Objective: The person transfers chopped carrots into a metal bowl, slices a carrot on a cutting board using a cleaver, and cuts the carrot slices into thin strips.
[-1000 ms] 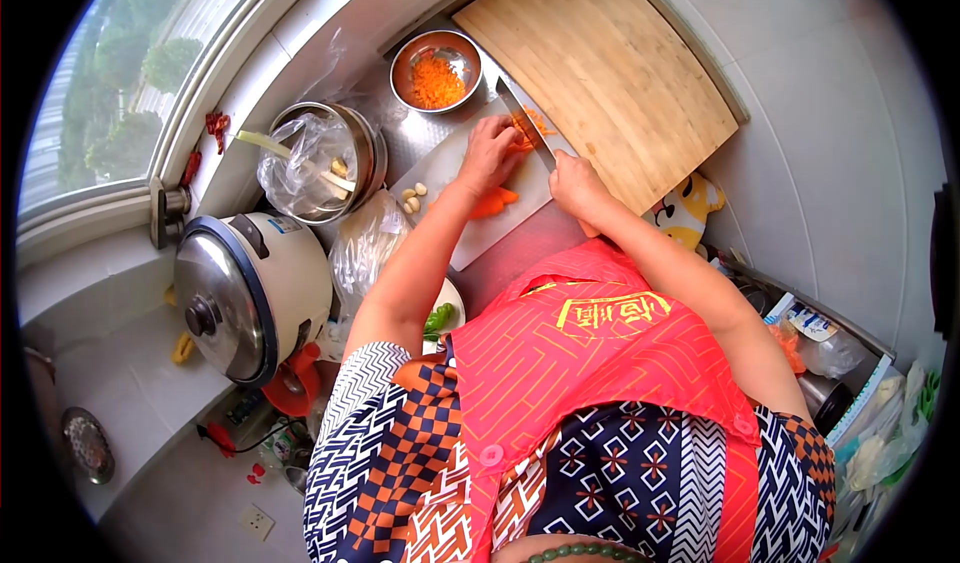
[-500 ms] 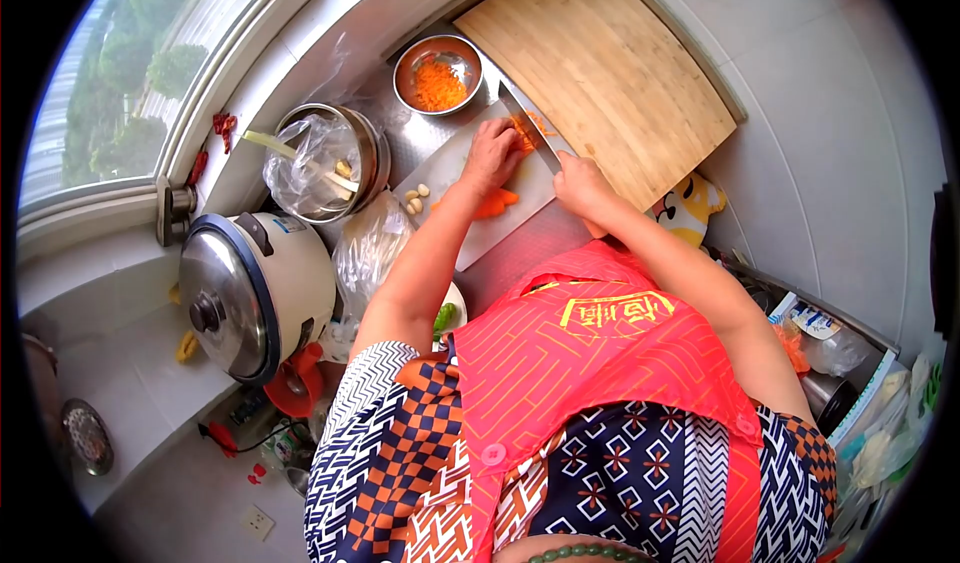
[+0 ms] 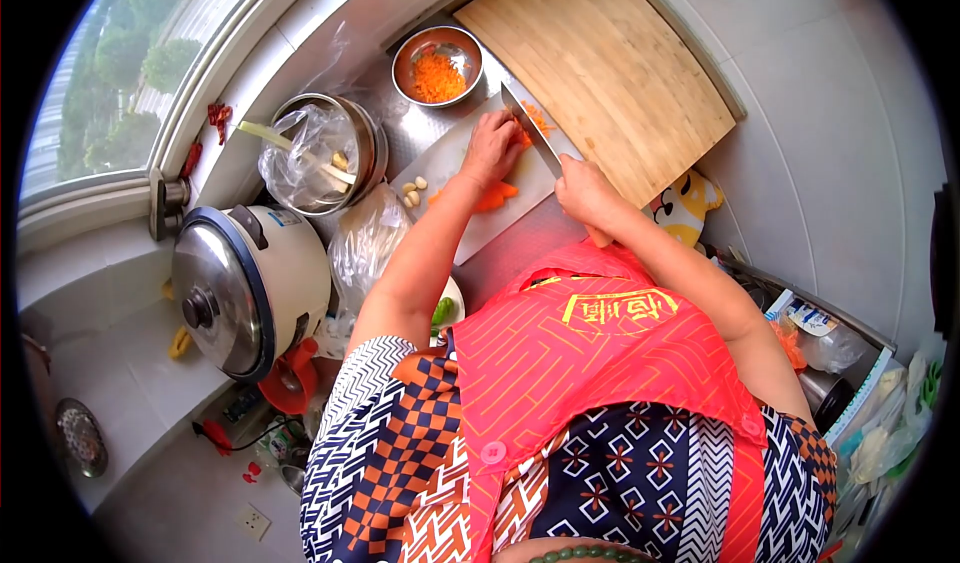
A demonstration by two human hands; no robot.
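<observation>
My right hand (image 3: 585,191) is wrapped round the handle of a knife (image 3: 530,126), whose blade points up and left over a pale cutting sheet (image 3: 510,215). My left hand (image 3: 492,145) presses with bent fingers on orange carrot (image 3: 521,137) beside the blade. Cut shreds (image 3: 540,118) lie on the blade's far side. Nearer me on the sheet are flat carrot pieces (image 3: 495,197), with several garlic cloves (image 3: 412,199) to their left. A metal bowl (image 3: 398,71) above my left hand holds chopped carrot.
A large wooden board (image 3: 610,73) lies at the back right. On the left stand a rice cooker (image 3: 285,273) and a metal pot (image 3: 376,153) with a plastic bag in it. Another clear bag (image 3: 368,243) and a plate with green peppers (image 3: 443,310) lie near my left forearm.
The knife blade has tilted and shifted slightly against the carrot, showing more of its side. Both hands keep their holds, and the whole view has shifted a little.
</observation>
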